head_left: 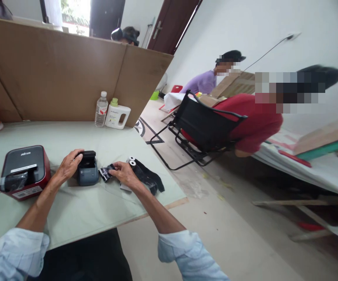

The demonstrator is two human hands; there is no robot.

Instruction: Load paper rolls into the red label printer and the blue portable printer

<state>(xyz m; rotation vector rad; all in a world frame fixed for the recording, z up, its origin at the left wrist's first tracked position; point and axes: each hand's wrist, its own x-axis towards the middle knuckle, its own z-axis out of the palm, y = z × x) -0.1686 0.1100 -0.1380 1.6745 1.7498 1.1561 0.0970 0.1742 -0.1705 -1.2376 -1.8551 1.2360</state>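
My left hand (68,166) rests on the left side of a small grey-blue label printer (87,171) whose lid stands up, fingers curled over its top edge. My right hand (124,173) pinches a small black-wrapped roll (105,172) just right of the printer. Behind that hand lies a black plastic bag with white paper rolls (145,176) showing at its end. A larger red and black printer (25,171) sits to the left on the pale green table (69,210).
A cardboard screen (54,74) stands along the table's back, with a water bottle (101,109) and a white jug (117,114) before it. To the right, a person in red sits on a black folding chair (204,128); another person in purple sits farther back.
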